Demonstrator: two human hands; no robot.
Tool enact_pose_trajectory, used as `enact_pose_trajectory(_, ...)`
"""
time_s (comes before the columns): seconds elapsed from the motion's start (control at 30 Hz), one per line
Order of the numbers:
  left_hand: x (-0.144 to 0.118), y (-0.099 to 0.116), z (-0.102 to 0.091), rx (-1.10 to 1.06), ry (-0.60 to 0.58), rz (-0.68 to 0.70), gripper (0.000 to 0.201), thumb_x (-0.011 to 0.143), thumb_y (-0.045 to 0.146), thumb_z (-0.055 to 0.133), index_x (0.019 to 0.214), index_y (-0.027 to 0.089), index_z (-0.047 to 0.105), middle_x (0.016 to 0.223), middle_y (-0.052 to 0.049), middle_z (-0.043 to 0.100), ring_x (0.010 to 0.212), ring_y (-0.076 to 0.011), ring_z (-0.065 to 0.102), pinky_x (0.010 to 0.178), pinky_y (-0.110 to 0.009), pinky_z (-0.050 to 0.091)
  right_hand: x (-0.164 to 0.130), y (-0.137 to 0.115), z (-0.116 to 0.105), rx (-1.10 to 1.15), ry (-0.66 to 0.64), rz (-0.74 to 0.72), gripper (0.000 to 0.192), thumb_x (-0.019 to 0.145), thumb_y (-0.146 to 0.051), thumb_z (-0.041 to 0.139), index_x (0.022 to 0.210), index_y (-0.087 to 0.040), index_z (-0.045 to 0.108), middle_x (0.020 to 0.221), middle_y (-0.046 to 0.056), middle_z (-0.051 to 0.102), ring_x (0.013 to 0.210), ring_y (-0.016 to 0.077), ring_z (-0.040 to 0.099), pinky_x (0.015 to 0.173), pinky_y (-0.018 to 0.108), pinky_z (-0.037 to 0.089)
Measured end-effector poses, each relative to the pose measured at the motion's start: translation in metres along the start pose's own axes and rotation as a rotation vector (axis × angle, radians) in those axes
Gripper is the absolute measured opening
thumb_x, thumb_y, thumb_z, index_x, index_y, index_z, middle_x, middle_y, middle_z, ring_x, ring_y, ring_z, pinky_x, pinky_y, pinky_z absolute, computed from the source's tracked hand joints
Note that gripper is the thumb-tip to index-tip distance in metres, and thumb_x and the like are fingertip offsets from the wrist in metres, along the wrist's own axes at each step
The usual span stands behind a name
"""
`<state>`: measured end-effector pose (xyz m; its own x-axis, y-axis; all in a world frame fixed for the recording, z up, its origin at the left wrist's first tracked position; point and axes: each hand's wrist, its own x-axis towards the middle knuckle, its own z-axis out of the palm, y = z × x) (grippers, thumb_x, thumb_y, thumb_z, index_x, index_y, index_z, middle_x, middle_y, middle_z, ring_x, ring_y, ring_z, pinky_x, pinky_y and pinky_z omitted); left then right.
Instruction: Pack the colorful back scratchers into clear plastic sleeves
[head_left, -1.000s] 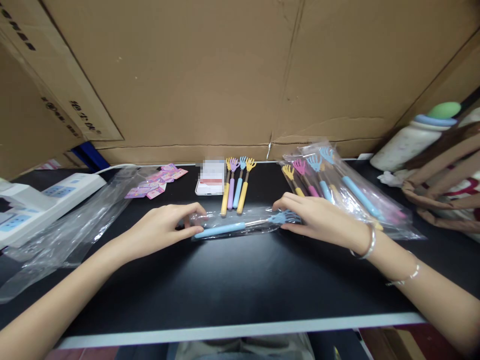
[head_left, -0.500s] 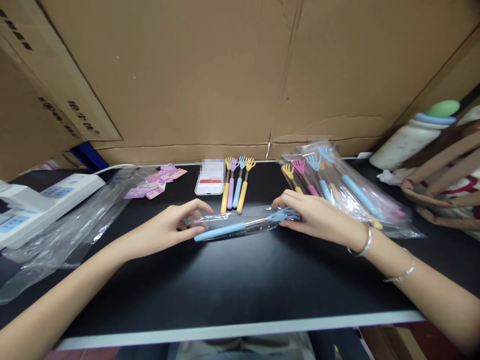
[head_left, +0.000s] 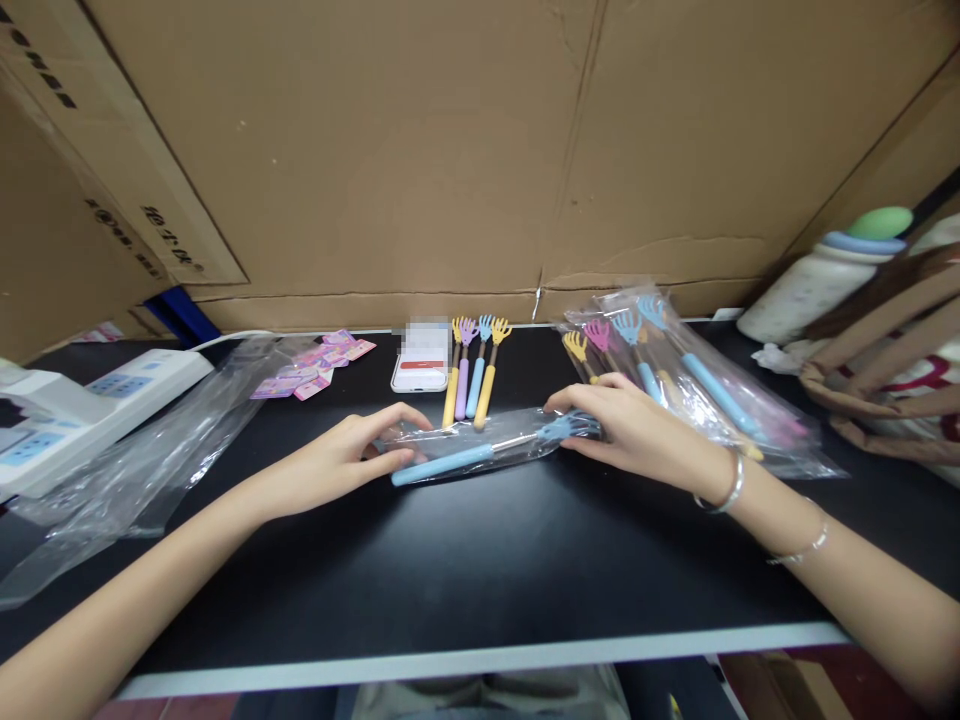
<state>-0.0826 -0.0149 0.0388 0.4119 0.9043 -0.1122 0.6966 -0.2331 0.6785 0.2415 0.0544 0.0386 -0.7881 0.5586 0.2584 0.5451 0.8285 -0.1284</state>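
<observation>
I see the blue back scratcher (head_left: pixel 480 455) in its clear bag (head_left: pixel 465 440) lying crosswise on the black table (head_left: pixel 480 570), claw end to the right, handle left and tilted slightly toward me. My left hand (head_left: pixel 352 455) pinches the bag's left end; my right hand (head_left: pixel 637 430) presses the claw end. Loose scratchers (head_left: pixel 472 375) sit just behind; the near table is open to its white edge.

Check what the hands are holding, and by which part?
Both hold one clear plastic sleeve with a blue hand-shaped back scratcher inside, lying on the black table. Left hand pinches the sleeve's handle end; right hand grips the claw end.
</observation>
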Motion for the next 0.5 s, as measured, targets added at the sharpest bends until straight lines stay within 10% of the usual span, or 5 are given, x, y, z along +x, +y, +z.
enact_pose_trajectory(0.5,0.003,-0.011,-0.001,-0.275,-0.092,-0.003,0.036,0.092,0.048,0.041,0.117,0.025,0.052,0.089,-0.002,0.057,0.077,-0.0151,0.055,0.07,-0.025,0.049,0.0,0.002,-0.004,0.028,0.12,0.069,0.024,0.083,-0.032,0.058,0.106,-0.025,0.055,0.098,0.003,0.069,0.089,0.0214,0.062,0.078,0.034,0.047)
